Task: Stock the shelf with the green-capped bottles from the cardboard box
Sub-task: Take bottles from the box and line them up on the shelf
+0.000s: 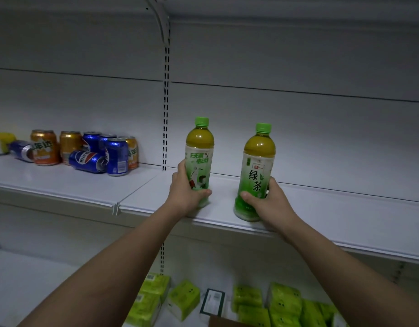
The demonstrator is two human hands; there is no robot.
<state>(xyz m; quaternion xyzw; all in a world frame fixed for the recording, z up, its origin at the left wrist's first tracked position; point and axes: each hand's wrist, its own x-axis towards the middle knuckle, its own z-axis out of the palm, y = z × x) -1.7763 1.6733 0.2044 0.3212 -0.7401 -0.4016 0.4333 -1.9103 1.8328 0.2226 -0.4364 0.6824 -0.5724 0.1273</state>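
Two green-capped tea bottles stand upright on the white shelf (333, 215). My left hand (184, 192) grips the lower half of the left bottle (200, 147), a little back from the shelf's front edge. My right hand (267, 204) holds the right bottle (259, 161) near its base, close to the front edge. Both bottles have green and white labels and yellow-green tea inside. A brown corner of the cardboard box (225, 322) shows at the bottom edge.
Several orange and blue soda cans (92, 149) stand and lie at the back left of the same shelf. A slotted upright (166, 109) divides the shelf's back wall. Green tissue packs (281, 303) fill the shelf below.
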